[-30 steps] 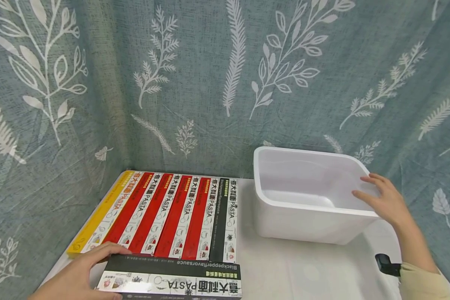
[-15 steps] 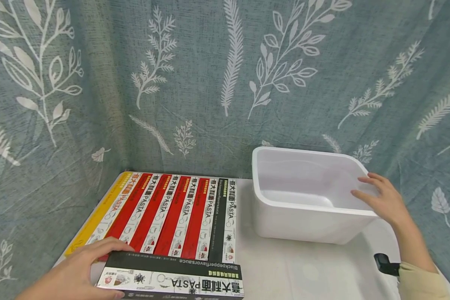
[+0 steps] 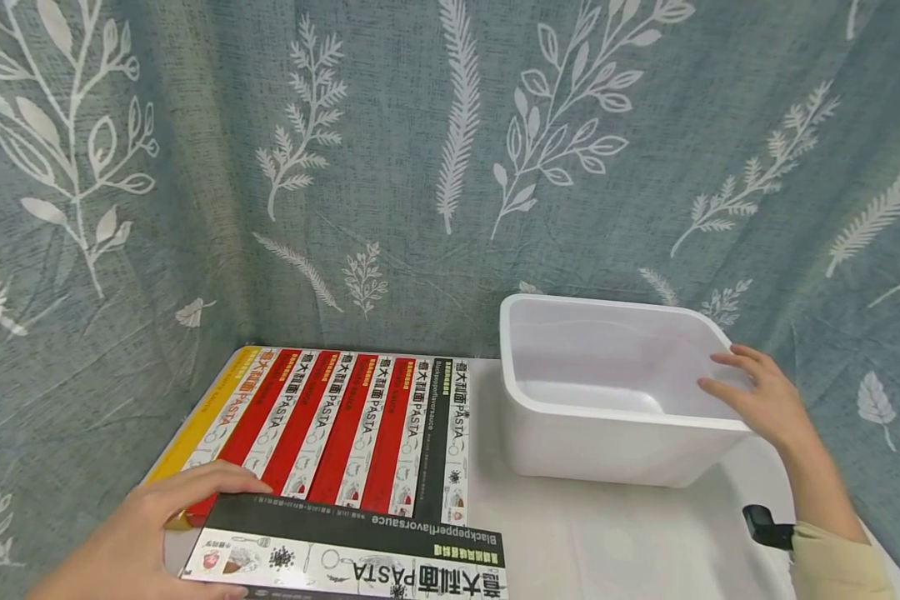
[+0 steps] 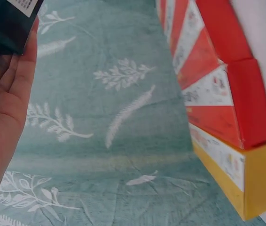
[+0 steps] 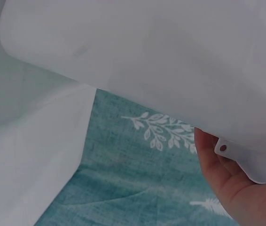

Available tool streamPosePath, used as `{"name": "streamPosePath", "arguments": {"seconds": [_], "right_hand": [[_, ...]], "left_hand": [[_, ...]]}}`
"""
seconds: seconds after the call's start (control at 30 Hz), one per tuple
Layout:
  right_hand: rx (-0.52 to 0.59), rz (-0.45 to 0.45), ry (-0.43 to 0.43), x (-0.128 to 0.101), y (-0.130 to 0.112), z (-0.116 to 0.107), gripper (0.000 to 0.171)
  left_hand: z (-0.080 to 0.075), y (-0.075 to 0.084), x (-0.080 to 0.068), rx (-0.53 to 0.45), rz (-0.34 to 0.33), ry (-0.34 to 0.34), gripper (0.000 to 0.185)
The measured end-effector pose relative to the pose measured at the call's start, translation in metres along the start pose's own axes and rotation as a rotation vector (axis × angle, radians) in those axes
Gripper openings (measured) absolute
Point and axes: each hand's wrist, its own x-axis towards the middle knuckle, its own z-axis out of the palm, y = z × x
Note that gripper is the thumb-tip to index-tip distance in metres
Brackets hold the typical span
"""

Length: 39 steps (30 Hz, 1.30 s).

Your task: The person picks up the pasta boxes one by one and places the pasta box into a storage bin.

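My left hand (image 3: 167, 527) grips the left end of a black pasta box (image 3: 348, 550) at the table's front, fingers over its top. In the left wrist view my palm (image 4: 6, 108) shows with a corner of the black box (image 4: 8, 21) against it. Behind the box lies a row of red pasta boxes (image 3: 345, 425), with a yellow box (image 3: 212, 408) at its left end and a black one at its right end. My right hand (image 3: 750, 396) holds the right rim of an empty white tub (image 3: 570, 417), fingers over the edge. The right wrist view has my palm (image 5: 236, 188) under the tub's rim (image 5: 161, 56).
A teal leaf-print curtain (image 3: 420, 167) closes off the back and both sides. The white table (image 3: 607, 533) shows bare in front of the tub. A black device (image 3: 765, 527) sits at my right wrist. The red boxes (image 4: 227, 84) and yellow box (image 4: 246, 179) reach the table's left edge.
My left hand has raised the black pasta box a little and shifted it slightly right. My right hand has stayed on the tub's rim.
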Motion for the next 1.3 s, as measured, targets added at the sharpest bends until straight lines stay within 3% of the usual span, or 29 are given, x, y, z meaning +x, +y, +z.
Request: {"name": "streamPosePath", "arguments": {"seconds": [0.07,0.27,0.47,0.63,0.77,0.87,1.0,1.2,1.3], "right_hand": [[-0.002,-0.001,0.003,0.000,0.000,0.000,0.070],[-0.002,0.004,0.006,0.000,0.000,0.000,0.070],[0.012,0.009,0.005,0.000,0.000,0.001,0.070],[0.017,0.011,0.011,-0.001,0.000,0.001,0.070],[0.015,0.012,0.017,-0.002,0.000,0.001,0.070],[0.012,0.019,0.017,-0.001,0.000,0.000,0.070],[0.016,0.022,0.010,-0.001,-0.001,-0.001,0.070],[0.024,0.016,0.007,0.000,-0.001,-0.001,0.070],[0.024,0.016,0.008,0.000,-0.002,0.000,0.070]], "left_hand": [[-0.002,0.005,0.005,0.019,0.072,0.047,0.075],[-0.009,0.018,0.031,0.060,0.379,0.188,0.087],[-0.009,0.012,0.055,-0.188,0.504,0.202,0.084],[-0.012,0.016,0.070,-0.386,0.439,0.174,0.077],[-0.014,0.020,0.085,-0.428,0.388,0.183,0.071],[-0.011,0.019,0.102,-0.470,0.460,0.213,0.069],[-0.006,0.021,0.126,-0.496,0.490,0.233,0.065],[0.004,0.032,0.158,-0.329,0.330,0.302,0.057],[0.010,0.038,0.174,-0.257,0.254,0.299,0.055]]}}
